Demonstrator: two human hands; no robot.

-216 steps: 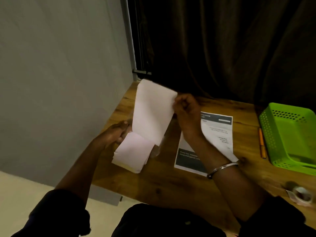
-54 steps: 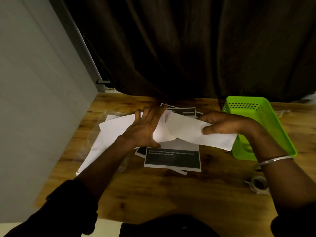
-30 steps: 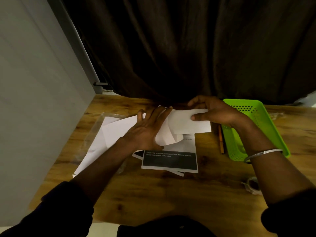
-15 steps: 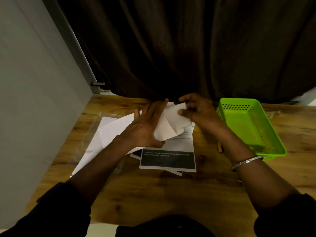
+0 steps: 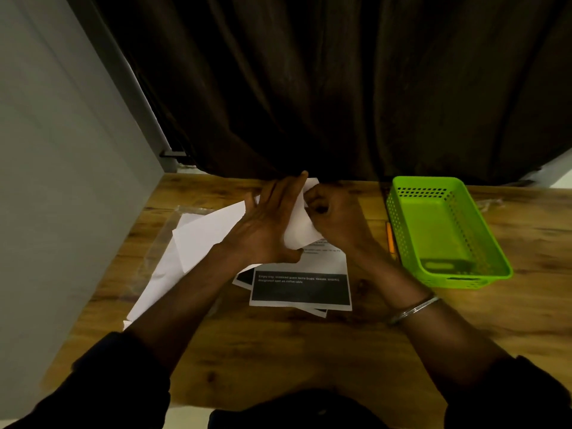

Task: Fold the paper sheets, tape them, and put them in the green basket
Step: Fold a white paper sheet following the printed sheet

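Backdrop: dark curtain [image 5: 309,88] is hanging behind a wooden table [image 5: 278,351], with a grey wall [image 5: 62,181] closing off the side left of the grip.
Grip: left hand [image 5: 269,224] is pressing straight fingers flat on the folded sheet [image 5: 298,232]; right hand [image 5: 334,218] is curling its fingers onto that sheet's right edge, pinching it.
Task's thing: folded sheet is lying between both hands, over the far end of the printed pages [image 5: 300,287]; green basket [image 5: 439,230] is waiting well right of the grip, seemingly empty.
Risk, fold: paper is likely springing open if the flat hand lifts before taping.
Risk, crease: uneven pages underneath may be skewing it.
Risk, tape: none is showing, so one hand would be leaving the grip to fetch it.
Count: two hands, one sheet in the grip, one basket, one pencil [image 5: 390,239] right of the grip, at least two printed pages, one bangle [image 5: 414,309].
Uncounted: white sheets [image 5: 201,239] left of the grip are overlapping, so their number cannot be told.
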